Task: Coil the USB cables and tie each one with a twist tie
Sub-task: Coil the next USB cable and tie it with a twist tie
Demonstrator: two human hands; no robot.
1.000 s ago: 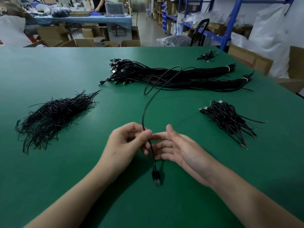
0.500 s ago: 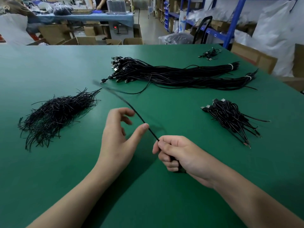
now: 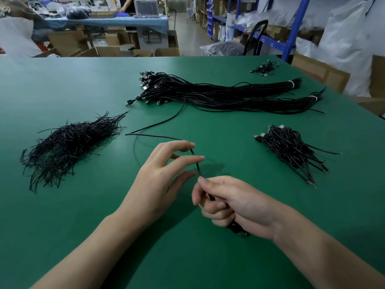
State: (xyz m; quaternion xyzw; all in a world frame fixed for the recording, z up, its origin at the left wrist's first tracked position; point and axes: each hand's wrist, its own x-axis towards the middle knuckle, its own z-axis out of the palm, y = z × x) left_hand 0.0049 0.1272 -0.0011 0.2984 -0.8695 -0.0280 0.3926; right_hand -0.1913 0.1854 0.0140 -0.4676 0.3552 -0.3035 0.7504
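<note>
Soft overhead light falls brightly and evenly on the green bench (image 3: 62, 226). Diffuse shadows pool beneath the left hand (image 3: 158, 184) and right hand (image 3: 233, 203) (darkest between the forearms). The USB cable (image 3: 196, 167) looks sharp; far shelves (image 3: 270, 38) look soft, and wide-angle stretch shows at the corners.

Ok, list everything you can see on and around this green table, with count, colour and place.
green table top: one, green, fills the foreground.
long tied bundles of black USB cables: two, black with white bands, far centre.
loose black USB cable: one, black, from those bundles to near centre.
heap of thin black twist ties: one, black, left.
pile of coiled black cables: one, black, right.
small clump of black cables: one, black, far right corner.
brown cardboard boxes: several, brown, beyond the table.
blue metal shelving: one, blue, back right.
hands: two, bare, near centre; left hand touches the loose cable, right hand grips it.
</note>
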